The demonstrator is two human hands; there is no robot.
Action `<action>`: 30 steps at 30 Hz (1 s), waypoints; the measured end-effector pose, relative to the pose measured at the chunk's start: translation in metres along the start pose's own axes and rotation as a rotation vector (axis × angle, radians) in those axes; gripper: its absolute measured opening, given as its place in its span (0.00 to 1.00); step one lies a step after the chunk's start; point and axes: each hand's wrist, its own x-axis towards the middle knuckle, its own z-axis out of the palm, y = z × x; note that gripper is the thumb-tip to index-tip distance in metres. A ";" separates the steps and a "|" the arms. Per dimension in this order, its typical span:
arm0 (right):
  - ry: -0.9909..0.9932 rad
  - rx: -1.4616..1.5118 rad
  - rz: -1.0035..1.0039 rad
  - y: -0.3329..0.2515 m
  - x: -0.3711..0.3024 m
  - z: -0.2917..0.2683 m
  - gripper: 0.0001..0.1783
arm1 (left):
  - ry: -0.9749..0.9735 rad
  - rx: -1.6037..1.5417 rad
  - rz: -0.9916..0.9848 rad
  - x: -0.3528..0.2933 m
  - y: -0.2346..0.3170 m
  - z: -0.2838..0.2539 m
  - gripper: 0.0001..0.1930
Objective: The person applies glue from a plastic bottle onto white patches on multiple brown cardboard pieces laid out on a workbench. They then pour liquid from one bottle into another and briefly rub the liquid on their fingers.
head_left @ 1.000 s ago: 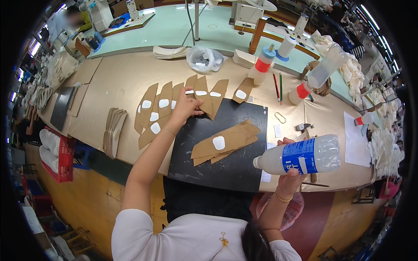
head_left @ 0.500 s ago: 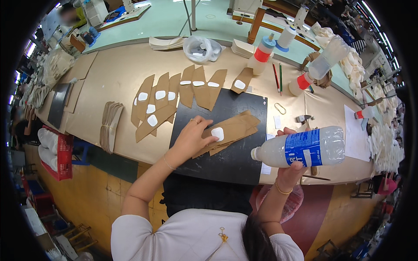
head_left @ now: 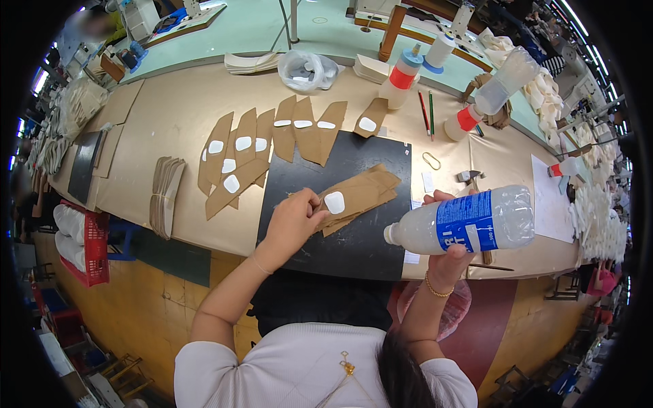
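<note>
In my right hand [head_left: 449,264] lies a clear plastic bottle [head_left: 507,216] with a blue label, tilted on its side, its narrow tip pointing left. The fingers wrap round it from below and behind. My left hand [head_left: 292,223] pinches the left end of a stack of brown fabric pieces [head_left: 367,192], thumb against fingertips. A white rounded patch [head_left: 335,202] lies on the top piece, beside the thumb. The stack rests fanned out on a black board [head_left: 367,255]. More brown pieces with white patches [head_left: 311,139] lie overlapping beyond the board and to its left.
A tied bundle of brown pieces [head_left: 163,197] stands at the left, above a red basket [head_left: 98,248]. Glue bottles with red bands [head_left: 400,80], pencils [head_left: 431,115] and a plastic bag [head_left: 307,71] lie at the back. A small metal-headed tool [head_left: 468,176] lies beyond the bottle.
My left hand has gone from spread fingers on the top piece to a pinch at the stack's left end. The bottle stays in my right hand, nearly unmoved.
</note>
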 end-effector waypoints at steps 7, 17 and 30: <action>0.014 -0.022 -0.021 -0.003 0.000 0.001 0.60 | -0.514 -1.211 -0.322 0.010 0.007 -0.011 0.09; 0.075 -0.035 -0.135 -0.006 0.003 0.025 0.59 | -0.603 -1.574 -0.268 -0.019 0.047 0.003 0.25; -0.059 -0.081 -0.224 0.001 -0.006 0.035 0.62 | -0.474 -1.219 -0.057 -0.023 0.065 -0.001 0.19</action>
